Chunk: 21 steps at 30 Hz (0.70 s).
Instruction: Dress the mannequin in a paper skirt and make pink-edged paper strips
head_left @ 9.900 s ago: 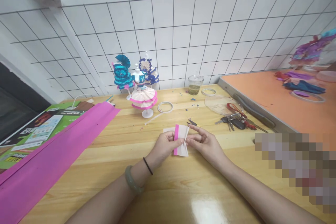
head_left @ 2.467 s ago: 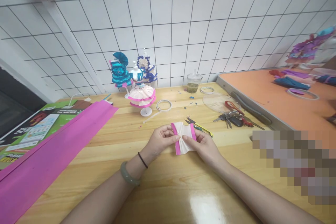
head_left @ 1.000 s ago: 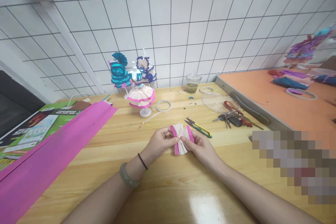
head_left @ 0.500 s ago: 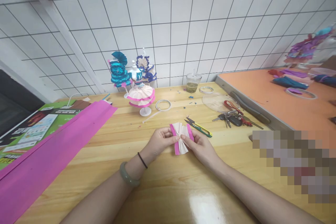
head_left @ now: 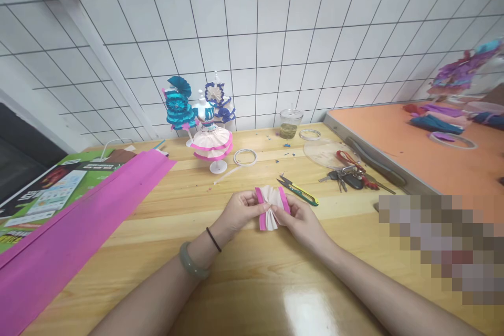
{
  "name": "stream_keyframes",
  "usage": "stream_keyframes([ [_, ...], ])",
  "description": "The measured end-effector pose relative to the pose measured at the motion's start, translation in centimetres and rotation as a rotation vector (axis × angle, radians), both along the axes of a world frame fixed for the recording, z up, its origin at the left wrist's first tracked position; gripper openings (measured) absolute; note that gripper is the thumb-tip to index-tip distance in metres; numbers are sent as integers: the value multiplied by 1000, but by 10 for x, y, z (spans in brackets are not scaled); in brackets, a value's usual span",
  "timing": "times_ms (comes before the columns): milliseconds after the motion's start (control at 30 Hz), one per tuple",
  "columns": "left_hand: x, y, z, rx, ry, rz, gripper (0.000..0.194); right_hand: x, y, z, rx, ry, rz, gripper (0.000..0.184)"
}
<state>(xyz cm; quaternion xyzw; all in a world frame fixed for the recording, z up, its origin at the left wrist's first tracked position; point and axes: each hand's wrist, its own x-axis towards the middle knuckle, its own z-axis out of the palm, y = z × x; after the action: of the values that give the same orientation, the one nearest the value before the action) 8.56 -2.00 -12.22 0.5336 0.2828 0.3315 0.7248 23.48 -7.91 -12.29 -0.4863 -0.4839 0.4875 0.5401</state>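
Pinching the pink-edged cream paper (head_left: 270,222) at its gathered middle with the narrowed fingers (head_left: 258,211) of left hand (head_left: 239,213) and right hand (head_left: 305,223), over the counter (head_left: 252,278), nearer than the snips (head_left: 298,190). Already pleated; probably not yet fastened.

The pale wooden surface (head_left: 244,283) bears three miniature dress forms (head_left: 212,143) near its back edge, left of middle, with a tape roll (head_left: 244,165) just beside. A lidded cup (head_left: 289,130) stands at the back edge. Keys (head_left: 353,182) lie near the right edge, green-and-yellow snips (head_left: 301,193) mid-surface, magenta paper (head_left: 90,236) over printed sheets (head_left: 63,189) along the left edge.
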Motion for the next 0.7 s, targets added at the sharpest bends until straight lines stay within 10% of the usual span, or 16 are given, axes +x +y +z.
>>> stream_keyframes([
  [700,-1,1,3,-28,-41,8,40,2,0,9,-70,173,49,30],
])
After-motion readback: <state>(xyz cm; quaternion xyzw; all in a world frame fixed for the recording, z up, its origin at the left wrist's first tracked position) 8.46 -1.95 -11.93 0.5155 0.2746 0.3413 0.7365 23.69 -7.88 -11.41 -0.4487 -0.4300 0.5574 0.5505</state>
